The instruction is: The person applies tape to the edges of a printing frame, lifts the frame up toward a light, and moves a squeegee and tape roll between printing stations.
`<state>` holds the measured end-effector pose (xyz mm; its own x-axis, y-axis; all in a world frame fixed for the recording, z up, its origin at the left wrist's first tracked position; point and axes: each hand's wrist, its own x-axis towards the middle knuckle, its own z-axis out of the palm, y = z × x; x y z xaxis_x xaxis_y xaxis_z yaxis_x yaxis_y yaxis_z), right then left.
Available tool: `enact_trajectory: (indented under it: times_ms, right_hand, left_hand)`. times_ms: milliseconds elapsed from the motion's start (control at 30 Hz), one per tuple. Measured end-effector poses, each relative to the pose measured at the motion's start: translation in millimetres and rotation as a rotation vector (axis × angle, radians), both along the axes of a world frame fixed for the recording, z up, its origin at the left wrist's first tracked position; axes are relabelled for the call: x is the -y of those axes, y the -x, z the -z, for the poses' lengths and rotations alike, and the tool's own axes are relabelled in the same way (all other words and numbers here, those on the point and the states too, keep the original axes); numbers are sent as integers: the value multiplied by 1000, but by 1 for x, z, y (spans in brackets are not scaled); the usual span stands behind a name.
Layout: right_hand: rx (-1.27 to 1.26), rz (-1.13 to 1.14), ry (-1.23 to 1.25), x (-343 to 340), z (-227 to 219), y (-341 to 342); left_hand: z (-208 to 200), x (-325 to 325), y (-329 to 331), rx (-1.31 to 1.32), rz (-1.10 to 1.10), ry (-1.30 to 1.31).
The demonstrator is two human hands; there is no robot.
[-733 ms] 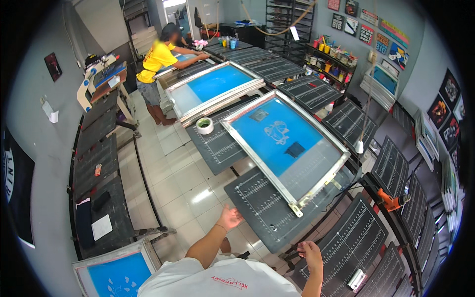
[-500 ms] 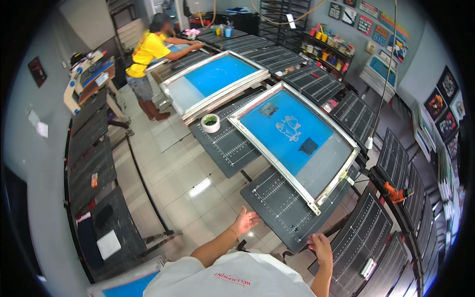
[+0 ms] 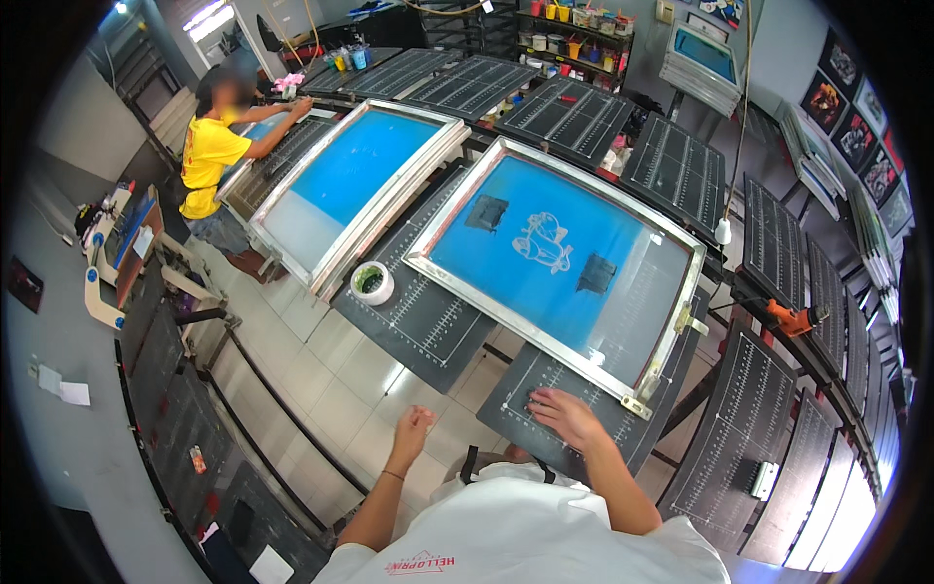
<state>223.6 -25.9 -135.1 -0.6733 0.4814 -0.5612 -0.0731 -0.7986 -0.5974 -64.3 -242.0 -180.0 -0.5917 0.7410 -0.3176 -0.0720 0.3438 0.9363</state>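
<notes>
1. Left hand [image 3: 414, 430]: It is hanging above the tiled floor [image 3: 331, 348], left of the near board [image 3: 535, 370], with fingers curling inward. It is showing nothing in its grip – the fingers are not clasping any visible object.
2. Right hand [image 3: 566, 419]: It is reaching over the near board's left part, palm side down, fingers loosely bending. It is gripping nothing visible; whether the fingertips are touching the board, one cannot tell.
3. Screen [image 3: 559, 292]: It is lying beyond both hands, extending over the near board and the middle board [image 3: 443, 331]. Its blue mesh is carrying a pale scooter design between two dark patches. A metal bracket [image 3: 637, 405] is sitting at its near right corner.
4. Pot [image 3: 385, 292]: This white vessel is standing on the middle board, left of the screen, showing dark green inside.
5. Second screen [image 3: 365, 185]: It is lying farther left – beyond the pot.
6. Co-worker [image 3: 212, 156]: This person, wearing yellow, is leaning at far left.
7. Heat gun [image 3: 793, 317]: This orange tool is resting at right.
</notes>
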Motion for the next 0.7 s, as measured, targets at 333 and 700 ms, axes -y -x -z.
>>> enact_trajectory:
  times_ms: [333,700]
  right_hand:
    - [-189,634,344,-51,24,173]
    - [-73,1037,118,-46,48,208]
  left_hand:
    - [-94,-158,90,-793,295,-242]
    - [-99,-273,176,-1286,930,-475]
